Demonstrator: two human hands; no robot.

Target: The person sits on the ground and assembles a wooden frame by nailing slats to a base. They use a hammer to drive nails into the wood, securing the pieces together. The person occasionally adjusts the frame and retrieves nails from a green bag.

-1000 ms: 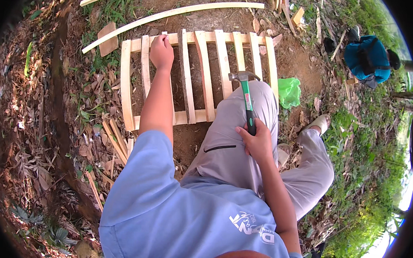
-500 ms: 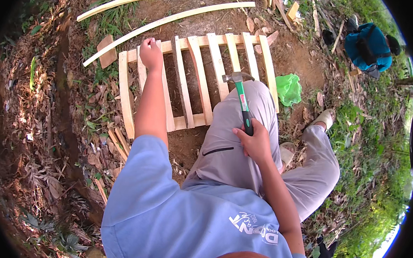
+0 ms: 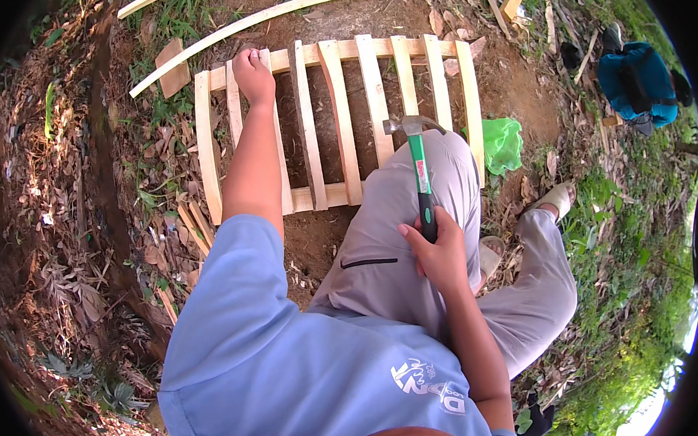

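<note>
A wooden slatted frame (image 3: pixel 301 125) lies on the ground, with several pale slats fixed across two rails. My left hand (image 3: pixel 254 76) is at its far rail, near the left end, over the top of a slat. Its fingers are curled closed, and whatever they pinch is too small or hidden to name. My right hand (image 3: pixel 440 250) grips the black lower handle of a claw hammer (image 3: pixel 419 170) with a green shaft and steel head. The hammer rests above my bent knee (image 3: pixel 439 163), its head pointing away from me, close to the frame's right-hand slats.
Two long curved wooden strips, one nearer (image 3: pixel 285 11), lie beyond the frame. A green plastic bag (image 3: pixel 501 145) sits right of it. Loose sticks (image 3: pixel 197 224) lie to the left. A person in a teal top (image 3: pixel 638 85) is at the far right, among leaves and plants.
My view has shifted slightly, so the frame sits higher in the picture. My left hand stays by the same slat with its fingers a little rearranged. The hammer stays in my right hand.
</note>
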